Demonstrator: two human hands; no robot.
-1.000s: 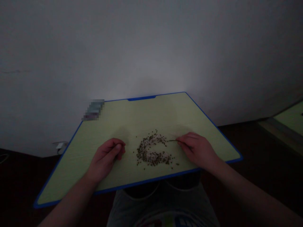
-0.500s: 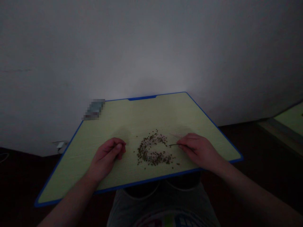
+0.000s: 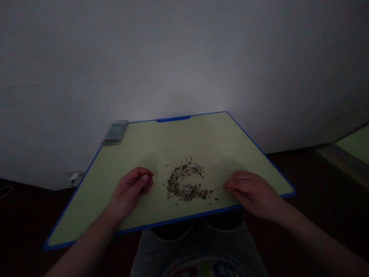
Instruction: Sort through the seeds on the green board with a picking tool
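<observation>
A C-shaped spread of small dark and pale grains [image 3: 174, 184] lies on the pale board-like tabletop [image 3: 178, 142], its opening toward the right. My right hand [image 3: 250, 192] pinches a thin stick [image 3: 218, 189]; its tip reaches the lower right end of the grains. Whether the stick is wood or metal I cannot tell. To the left of the grains, my left hand [image 3: 132, 189] rests on the tabletop, fingers curled and thumb pressed to the forefinger. What it holds, if anything, is hidden.
A blue rim [image 3: 173, 222] edges the tabletop, and a blurred-out flat object [image 3: 115, 132] lies at its far left corner. Behind stands a grey wall [image 3: 184, 57], with a white plug [image 3: 74, 176] low at left. Another pale surface [image 3: 356, 142] shows at far right.
My right hand has moved down and slightly right, bringing the stick's tip from the gap in the C to the grains' lower right end. My left hand has stayed put.
</observation>
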